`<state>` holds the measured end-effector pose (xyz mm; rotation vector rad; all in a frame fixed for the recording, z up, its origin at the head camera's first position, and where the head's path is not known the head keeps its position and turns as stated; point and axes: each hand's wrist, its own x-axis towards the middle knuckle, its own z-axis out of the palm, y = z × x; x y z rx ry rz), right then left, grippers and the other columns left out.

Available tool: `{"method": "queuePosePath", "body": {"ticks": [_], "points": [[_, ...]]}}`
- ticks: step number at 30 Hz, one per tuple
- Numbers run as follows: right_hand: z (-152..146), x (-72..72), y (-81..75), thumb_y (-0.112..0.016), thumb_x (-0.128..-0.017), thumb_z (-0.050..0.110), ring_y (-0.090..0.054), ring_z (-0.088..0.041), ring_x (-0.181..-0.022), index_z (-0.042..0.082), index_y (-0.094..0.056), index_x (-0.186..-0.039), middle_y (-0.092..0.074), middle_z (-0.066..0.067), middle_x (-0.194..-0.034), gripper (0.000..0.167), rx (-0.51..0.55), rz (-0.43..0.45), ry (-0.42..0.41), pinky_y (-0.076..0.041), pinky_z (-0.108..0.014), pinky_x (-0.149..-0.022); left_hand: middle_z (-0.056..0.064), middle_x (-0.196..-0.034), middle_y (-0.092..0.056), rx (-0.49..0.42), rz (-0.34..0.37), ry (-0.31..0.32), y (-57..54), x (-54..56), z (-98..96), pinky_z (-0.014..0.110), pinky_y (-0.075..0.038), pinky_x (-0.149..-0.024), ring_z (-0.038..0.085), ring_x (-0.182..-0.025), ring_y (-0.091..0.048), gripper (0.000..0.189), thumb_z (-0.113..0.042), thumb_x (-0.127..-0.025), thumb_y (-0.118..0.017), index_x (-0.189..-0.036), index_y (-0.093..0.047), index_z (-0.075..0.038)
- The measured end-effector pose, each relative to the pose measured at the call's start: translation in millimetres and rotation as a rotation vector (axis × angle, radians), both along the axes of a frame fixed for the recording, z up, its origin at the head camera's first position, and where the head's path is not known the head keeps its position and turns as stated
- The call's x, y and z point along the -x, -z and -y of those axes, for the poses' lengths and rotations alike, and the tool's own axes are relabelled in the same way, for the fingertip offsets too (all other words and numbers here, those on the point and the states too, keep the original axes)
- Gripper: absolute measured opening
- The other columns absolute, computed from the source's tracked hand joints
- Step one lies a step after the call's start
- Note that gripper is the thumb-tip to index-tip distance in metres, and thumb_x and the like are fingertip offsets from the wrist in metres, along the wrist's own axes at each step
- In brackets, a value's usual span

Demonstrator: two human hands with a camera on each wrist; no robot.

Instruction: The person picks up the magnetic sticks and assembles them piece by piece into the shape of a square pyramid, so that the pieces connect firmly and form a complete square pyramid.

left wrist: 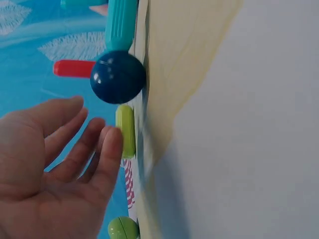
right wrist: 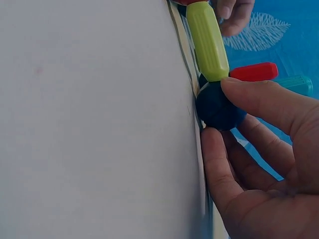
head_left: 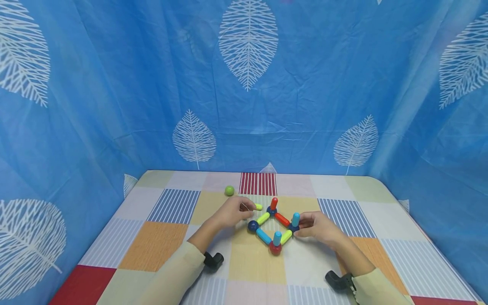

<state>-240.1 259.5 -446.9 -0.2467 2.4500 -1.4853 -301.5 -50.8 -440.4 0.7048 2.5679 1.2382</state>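
Note:
Four dark blue or red balls joined by rods form a diamond on the table, with a red rod (head_left: 274,203) and two light blue rods (head_left: 295,219) standing up from three corners. My right hand (head_left: 318,228) pinches the dark blue ball (right wrist: 218,107) at the right corner between thumb and fingers. The left hand (head_left: 234,211) hovers beside the left corner's dark blue ball (left wrist: 118,77), thumb and fingers apart, nothing gripped. Its fingertips overlap a loose yellow-green rod (head_left: 258,206) lying behind the diamond. A red ball (head_left: 275,248) makes the near corner.
A loose green ball (head_left: 229,190) lies farther back, left of the diamond. The patchwork tablecloth (head_left: 259,271) covers the table, and a blue curtain with white leaves (head_left: 297,140) hangs behind and at both sides. Black wrist mounts (head_left: 214,262) show below both hands.

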Motion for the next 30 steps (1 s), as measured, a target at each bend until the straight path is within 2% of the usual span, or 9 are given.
{"method": "queuePosePath", "body": {"ticks": [4, 6, 10, 14, 18, 24, 30], "points": [[1.2, 1.7, -0.2, -0.084, -0.08, 0.006, -0.066, -0.018, -0.096, -0.004, -0.069, -0.117, -0.073, -0.01, -0.104, 0.041, -0.02, 0.021, 0.024, -0.056, -0.024, -0.081, 0.002, -0.112, -0.068, 0.022, -0.031, -0.037, -0.4, 8.8, -4.5, 0.037, -0.057, -0.094, 0.019, -0.105, -0.064, 0.02, -0.013, -0.095, -0.072, -0.115, -0.074, -0.011], [1.9, 2.6, -0.6, -0.085, -0.08, 0.007, -0.065, -0.018, -0.096, -0.003, -0.07, -0.117, -0.073, -0.008, -0.103, 0.041, -0.032, 0.034, 0.039, -0.055, -0.025, -0.082, 0.001, -0.113, -0.065, 0.049, -0.049, -0.036, 0.5, 13.8, -7.2, 0.039, -0.056, -0.097, 0.021, -0.11, -0.062, 0.022, -0.015, -0.095, -0.073, -0.117, -0.074, -0.014], [3.2, 2.8, -1.9, -0.086, -0.079, 0.007, -0.065, -0.018, -0.095, -0.002, -0.071, -0.116, -0.072, -0.008, -0.102, 0.041, -0.042, 0.044, 0.051, -0.055, -0.026, -0.082, 0.004, -0.112, -0.063, 0.102, -0.121, 0.009, 3.2, 23.8, -12.7, 0.041, -0.054, -0.099, 0.025, -0.113, -0.061, 0.024, -0.013, -0.094, -0.074, -0.118, -0.075, -0.013], [3.5, 2.5, -2.6, -0.086, -0.079, 0.006, -0.064, -0.019, -0.094, -0.003, -0.07, -0.116, -0.072, -0.01, -0.102, 0.042, -0.039, 0.045, 0.05, -0.055, -0.027, -0.081, 0.007, -0.11, -0.066, 0.152, -0.183, 0.06, 6.1, 31.9, -17.5, 0.041, -0.053, -0.098, 0.025, -0.109, -0.062, 0.025, -0.009, -0.092, -0.074, -0.117, -0.075, -0.009], [3.0, 4.2, -1.0, -0.086, -0.078, 0.005, -0.064, -0.018, -0.094, -0.003, -0.071, -0.117, -0.072, -0.008, -0.101, 0.042, -0.043, 0.048, 0.059, -0.055, -0.026, -0.081, 0.007, -0.11, -0.067, 0.198, -0.176, 0.067, 9.1, 36.5, -22.2, 0.041, -0.052, -0.1, 0.024, -0.107, -0.062, 0.025, -0.007, -0.09, -0.074, -0.115, -0.076, -0.009], [2.9, 5.2, 0.0, -0.086, -0.078, 0.005, -0.065, -0.019, -0.094, -0.003, -0.071, -0.117, -0.072, -0.008, -0.101, 0.043, -0.032, 0.055, 0.056, -0.055, -0.026, -0.082, 0.007, -0.108, -0.068, 0.216, -0.168, 0.072, 14.0, 41.6, -25.7, 0.039, -0.053, -0.099, 0.023, -0.105, -0.064, 0.026, -0.005, -0.089, -0.076, -0.114, -0.077, -0.008], [2.3, 5.2, 0.7, -0.085, -0.079, 0.005, -0.065, -0.018, -0.095, -0.004, -0.07, -0.118, -0.072, -0.01, -0.103, 0.043, -0.023, 0.047, 0.036, -0.055, -0.024, -0.081, 0.004, -0.107, -0.068, 0.246, -0.136, 0.058, 15.2, 41.1, -30.0, 0.036, -0.053, -0.097, 0.019, -0.103, -0.063, 0.027, -0.005, -0.089, -0.075, -0.115, -0.076, -0.01]]}}
